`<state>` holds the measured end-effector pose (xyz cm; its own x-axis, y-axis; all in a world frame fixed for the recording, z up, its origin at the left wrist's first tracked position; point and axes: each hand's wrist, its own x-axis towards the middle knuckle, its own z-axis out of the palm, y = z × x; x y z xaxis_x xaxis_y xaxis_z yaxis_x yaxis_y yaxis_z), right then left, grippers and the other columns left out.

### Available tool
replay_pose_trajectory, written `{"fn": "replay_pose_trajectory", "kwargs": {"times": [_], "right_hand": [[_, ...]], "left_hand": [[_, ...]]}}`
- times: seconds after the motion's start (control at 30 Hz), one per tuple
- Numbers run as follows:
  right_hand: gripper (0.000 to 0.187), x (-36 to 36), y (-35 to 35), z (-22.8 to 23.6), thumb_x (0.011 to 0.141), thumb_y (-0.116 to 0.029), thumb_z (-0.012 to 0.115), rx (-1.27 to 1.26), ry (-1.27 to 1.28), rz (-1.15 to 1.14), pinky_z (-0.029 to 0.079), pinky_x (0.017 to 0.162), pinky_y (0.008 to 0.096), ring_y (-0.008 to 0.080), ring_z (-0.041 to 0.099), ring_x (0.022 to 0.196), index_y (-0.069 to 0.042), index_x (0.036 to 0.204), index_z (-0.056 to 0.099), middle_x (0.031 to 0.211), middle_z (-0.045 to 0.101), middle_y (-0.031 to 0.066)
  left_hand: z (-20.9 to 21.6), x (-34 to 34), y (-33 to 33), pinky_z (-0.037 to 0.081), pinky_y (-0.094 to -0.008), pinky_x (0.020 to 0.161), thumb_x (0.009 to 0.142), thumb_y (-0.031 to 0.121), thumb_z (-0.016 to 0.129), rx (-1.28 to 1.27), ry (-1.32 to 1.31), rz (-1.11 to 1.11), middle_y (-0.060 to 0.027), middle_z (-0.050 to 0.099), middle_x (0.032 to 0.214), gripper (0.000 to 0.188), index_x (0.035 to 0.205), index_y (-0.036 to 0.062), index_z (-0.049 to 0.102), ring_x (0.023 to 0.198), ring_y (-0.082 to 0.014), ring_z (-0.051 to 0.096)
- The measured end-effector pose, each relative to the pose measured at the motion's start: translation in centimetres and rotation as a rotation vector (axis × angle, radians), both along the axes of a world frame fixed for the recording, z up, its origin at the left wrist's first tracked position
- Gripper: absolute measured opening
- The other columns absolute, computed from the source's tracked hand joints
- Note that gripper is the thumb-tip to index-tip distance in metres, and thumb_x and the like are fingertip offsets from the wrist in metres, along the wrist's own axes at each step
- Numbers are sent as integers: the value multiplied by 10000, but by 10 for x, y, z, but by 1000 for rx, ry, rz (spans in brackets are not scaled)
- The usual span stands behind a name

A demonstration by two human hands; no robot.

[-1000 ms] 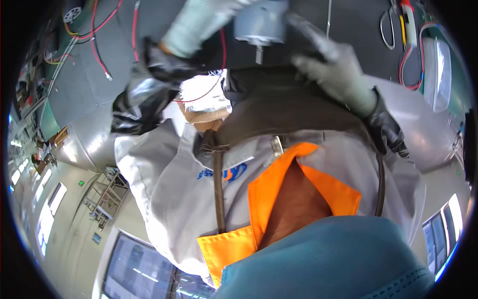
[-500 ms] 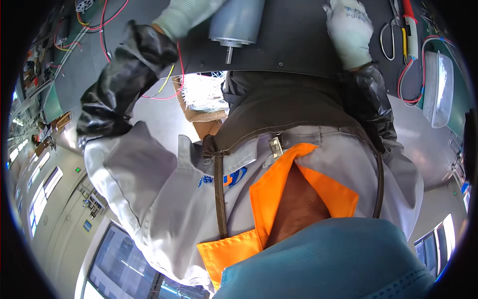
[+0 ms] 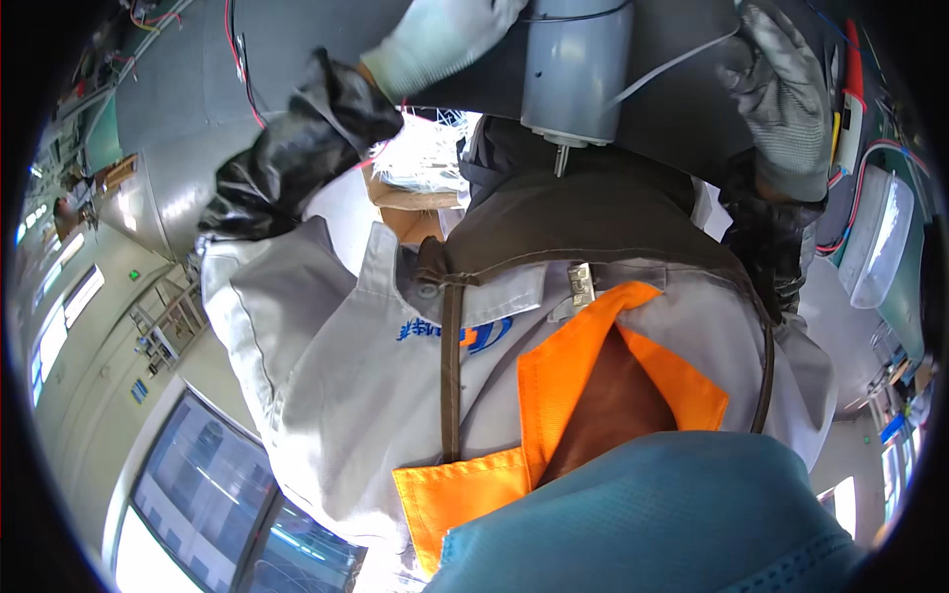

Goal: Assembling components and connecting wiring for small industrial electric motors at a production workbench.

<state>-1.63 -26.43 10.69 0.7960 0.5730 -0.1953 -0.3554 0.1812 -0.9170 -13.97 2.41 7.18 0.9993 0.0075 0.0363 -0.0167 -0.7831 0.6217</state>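
Note:
A grey cylindrical motor with a short metal shaft lies on the dark work surface, its shaft end reaching the front edge. A thin dark cord or band crosses its body near the top of the view. My left hand, in a pale knit glove, is at the motor's left side; its fingers are mostly cut off by the upper edge. On the right, my right hand, grey-palmed glove showing, has curled fingers at the end of a thin pale strip. The strip slants down to the motor's right side.
Beyond my right hand lie a red-and-white handheld tool, coiled red and blue leads and a clear plastic box. Red and black wires hang at the left. Below the table edge stands a cardboard box with pale strands.
The motor sits further right and lower in view, now with the dark band across it. My right hand has turned palm-side into view with the pale strip. My left hand has moved right.

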Motion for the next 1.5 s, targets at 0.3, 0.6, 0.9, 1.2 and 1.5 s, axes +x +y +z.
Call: {"fn": "replay_pose_trajectory", "kwargs": {"times": [0.3, 0.6, 0.9, 1.2, 1.5], "right_hand": [[270, -68, 73, 3, 977, -45, 660, -77, 37, 13, 614, 652, 284, 187, 747, 833, 32, 1235, 650, 1028, 739, 141], [213, -65, 54, -42, 938, 115, 620, 68, -623, 18, 611, 707, 310, 303, 751, 956, 113, 1149, 644, 1187, 688, 279], [276, -13, 74, -19, 977, -41, 652, 67, -108, 35, 544, 556, 243, 148, 712, 719, 24, 1245, 638, 972, 739, 126], [431, 1, 73, -15, 969, -99, 679, 52, -74, 71, 467, 473, 219, 102, 642, 596, 24, 1368, 571, 862, 712, 72], [430, 34, 64, 5, 929, -39, 657, -160, -10, 360, 463, 462, 211, 92, 632, 583, 58, 1342, 588, 833, 704, 63]], "left_hand": [[70, 14, 47, 534, -246, 730, 1107, 379, 417, -749, 649, -394, -3, 615, 900, 419, 1174, 18, 617, 820, -85, 610], [25, -24, 5, 495, -180, 668, 1025, 109, 512, -1107, 331, 104, 20, 654, 920, 216, 1128, -26, 646, 780, -41, 607], [31, 5, -52, 465, -183, 541, 965, 0, 635, -1217, 160, 595, -26, 679, 830, 145, 1098, -49, 666, 602, -60, 579], [18, 15, -61, 429, -159, 591, 955, -21, 672, -1312, 64, 573, 22, 660, 847, 109, 1058, -50, 694, 651, -11, 529], [22, 33, -77, 409, -158, 604, 967, -27, 655, -1361, -17, 500, 44, 632, 843, 98, 1040, -54, 715, 677, 3, 506]]}}
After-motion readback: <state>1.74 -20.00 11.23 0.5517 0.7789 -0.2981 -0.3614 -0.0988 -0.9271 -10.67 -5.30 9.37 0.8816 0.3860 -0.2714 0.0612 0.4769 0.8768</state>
